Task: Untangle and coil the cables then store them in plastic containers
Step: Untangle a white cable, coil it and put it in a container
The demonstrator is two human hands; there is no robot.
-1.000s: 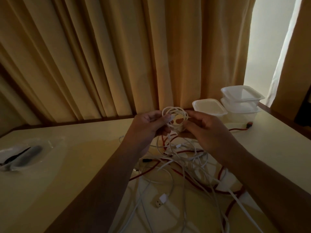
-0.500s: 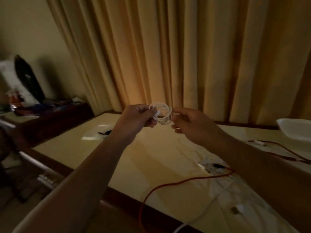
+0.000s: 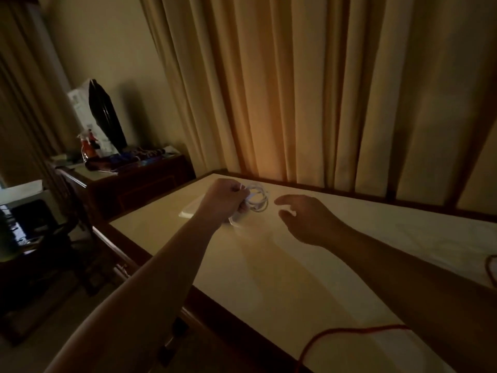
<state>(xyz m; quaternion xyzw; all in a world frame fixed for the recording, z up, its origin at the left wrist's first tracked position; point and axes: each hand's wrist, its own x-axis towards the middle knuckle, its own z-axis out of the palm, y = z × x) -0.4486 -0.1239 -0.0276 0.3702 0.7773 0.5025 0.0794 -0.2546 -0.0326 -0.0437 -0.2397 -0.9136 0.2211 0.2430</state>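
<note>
A person's left hand (image 3: 224, 201) grips a small coil of white cable (image 3: 258, 199) above the far left corner of a pale-topped table (image 3: 269, 265). The fingers are curled tight round one side of the loops, and the rest of the coil juts out to the right of the fist. The right hand (image 3: 306, 220) hovers just beside the coil without touching it, thumb and fingers loosely bent and holding nothing. Directly beneath the left wrist a shallow plastic container (image 3: 189, 211) lies on the table near its left edge, largely hidden by the forearm; its contents cannot be made out. A red cable (image 3: 349, 331) arcs across the near edge of the table at the bottom of the view and drops over the side, well apart from both hands. Heavy tan curtains (image 3: 282, 90) hang closed behind the table, with a warm glow at their lower folds. To the left, against the wall, a dark wooden cabinet (image 3: 139, 181) holds a clutter of small items too dim to identify, and a tall black object (image 3: 106, 117) stands on it, leaning toward the wall. The room is dimly lit, and both forearms reach in bare from the bottom of the view.
</note>
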